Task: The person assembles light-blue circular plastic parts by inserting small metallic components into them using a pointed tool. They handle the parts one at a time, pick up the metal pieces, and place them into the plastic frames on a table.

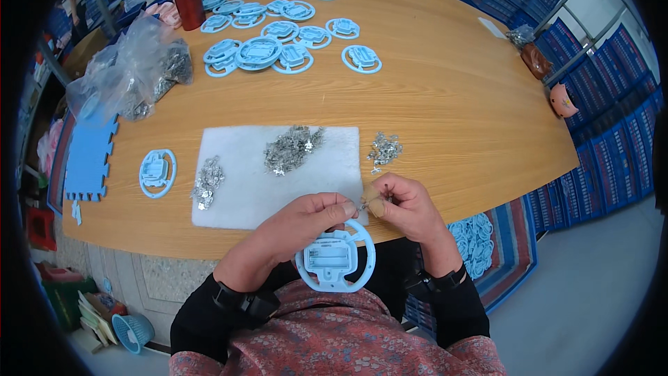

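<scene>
My left hand (312,219) is closed at the top of a light blue plastic toy steering wheel (332,284), which hangs over my lap with its battery compartment facing up. The left thumb meets my right hand (407,209), whose thumb and finger wear tan finger covers and pinch a tiny metal piece, partly hidden. Just beyond the hands lies a white mat (278,198). On it sit a large heap of small metal clips (292,150) and a smaller heap (207,182) at the left. Another little pile of metal parts (385,150) rests on the wood beside the mat.
One blue wheel (158,173) lies left of the mat; several more (278,49) spread across the far table (452,83). At the left are plastic bags of metal parts (149,69), a red bottle (187,3) and a blue foam mat (89,157). A bin of blue pieces (473,240) stands below, right.
</scene>
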### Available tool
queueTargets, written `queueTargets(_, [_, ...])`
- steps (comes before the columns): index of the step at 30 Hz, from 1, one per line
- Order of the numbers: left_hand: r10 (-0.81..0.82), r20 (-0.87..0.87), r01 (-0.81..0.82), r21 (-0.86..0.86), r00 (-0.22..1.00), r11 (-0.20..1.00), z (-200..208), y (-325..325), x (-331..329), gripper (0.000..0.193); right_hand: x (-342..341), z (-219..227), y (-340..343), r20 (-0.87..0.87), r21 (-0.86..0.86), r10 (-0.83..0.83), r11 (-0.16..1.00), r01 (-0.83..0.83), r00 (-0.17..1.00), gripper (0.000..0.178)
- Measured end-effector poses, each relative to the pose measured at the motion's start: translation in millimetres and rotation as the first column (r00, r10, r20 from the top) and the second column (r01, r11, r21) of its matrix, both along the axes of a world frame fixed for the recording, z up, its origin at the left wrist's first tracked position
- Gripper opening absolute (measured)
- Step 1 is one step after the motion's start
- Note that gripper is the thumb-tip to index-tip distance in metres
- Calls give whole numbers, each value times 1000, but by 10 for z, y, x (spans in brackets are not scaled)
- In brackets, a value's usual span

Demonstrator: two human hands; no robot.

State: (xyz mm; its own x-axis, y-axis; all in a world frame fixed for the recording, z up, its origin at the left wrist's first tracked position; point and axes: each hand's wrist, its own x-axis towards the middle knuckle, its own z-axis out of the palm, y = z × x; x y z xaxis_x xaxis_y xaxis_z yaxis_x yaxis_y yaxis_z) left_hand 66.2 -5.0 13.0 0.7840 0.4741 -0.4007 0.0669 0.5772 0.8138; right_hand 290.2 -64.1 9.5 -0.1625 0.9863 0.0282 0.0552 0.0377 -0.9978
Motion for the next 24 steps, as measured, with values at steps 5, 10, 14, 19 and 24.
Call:
queueTargets(5, [5,65,2,-103,998,995,-5,11,-47,27,-72,31,37,34,-5,34,999,-34,999,15])
queueTargets(10, [44,89,-28,-176,995,984,59,50,-88,22,-95,27,73,76,47,34,998,-37,997,15])
queueTargets(14, [44,62,-34,-152,997,988,33,63,-111,21,-155,79,103,162,110,22,993,-40,987,15])
queueTargets(19, [126,72,-124,-34,989,992,-50,61,-91,17,-182,37,94,75,34,-86,996,84,993,13])
queueTargets(24, [173,51,-180,309,984,934,-104,59,-69,13,-187,111,87,109,-111,-49,992,61,993,11])
